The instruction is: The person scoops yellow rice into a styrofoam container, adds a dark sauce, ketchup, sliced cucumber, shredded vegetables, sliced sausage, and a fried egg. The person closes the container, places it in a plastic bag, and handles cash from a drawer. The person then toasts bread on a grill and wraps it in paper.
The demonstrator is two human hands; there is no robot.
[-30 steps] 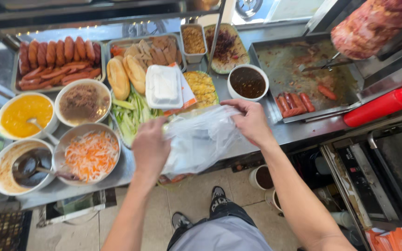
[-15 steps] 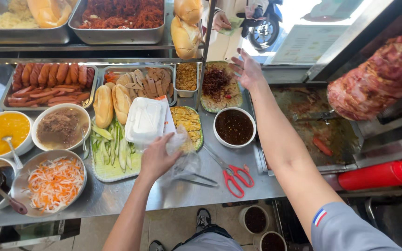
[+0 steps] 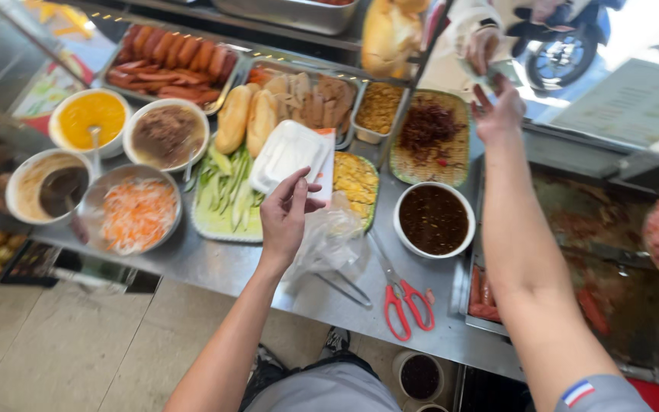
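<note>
- Steel counter [image 3: 215, 263] of a street food stall fills the view, crowded with bowls and trays, with a window opening onto the street beyond.
- Left hand [image 3: 287, 217] hovers with loosely curled, open fingers just over a clear plastic bag [image 3: 329, 244] that lies crumpled on the counter; it touches or nearly touches the bag's top edge, though the view does not settle which.
- Right hand [image 3: 497, 114] is stretched up to the window, fingers spread and gripping nothing, just below another person's hand [image 3: 482, 47] that holds what looks like folded paper.
- Beside the bag sit a white foam box [image 3: 287, 155] on the sliced cucumber tray [image 3: 223, 202], a bowl of dark sauce [image 3: 434, 220], and red-handled scissors [image 3: 406, 301].
- To handle the exchange well, the right palm should stay flat and steady under the offered item, closing only once it rests there.
- The left hand would do best pinning the bag lightly so it does not slide toward the counter's edge or into the sauce bowl.
- Watching the reaching forearm matters too: it passes right over the hot griddle tray [image 3: 573, 229].
</note>
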